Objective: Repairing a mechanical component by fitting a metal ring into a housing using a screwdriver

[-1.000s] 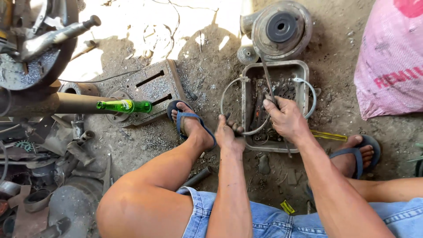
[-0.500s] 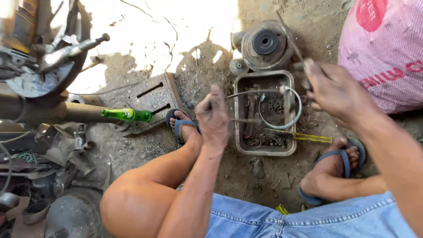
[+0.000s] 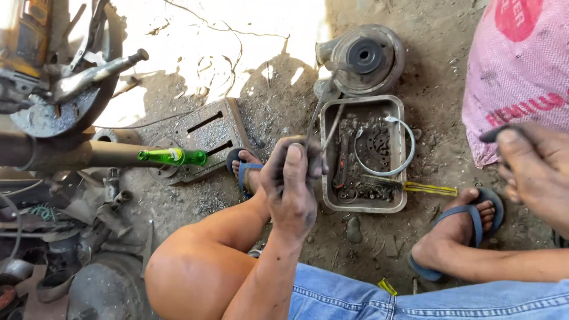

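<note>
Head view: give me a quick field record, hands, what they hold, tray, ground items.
left hand: raised, fist closed on thin metal wire
right hand: at right edge, pinching a small dark piece; what it is cannot be told
tray: grey metal tray on dirt, holding greasy small parts and a wire ring
tray front rim: yellow-handled wire brush
beyond tray: round metal housing
left of tray: green glass bottle lying flat
right: pink sack

Metal tray (image 3: 403, 118) looking dull, grimy; green glass bottle (image 3: 175, 157) shining glossy; woven plastic sack (image 3: 521, 71) showing matt; left hand (image 3: 293, 186) wearing soot.
</note>
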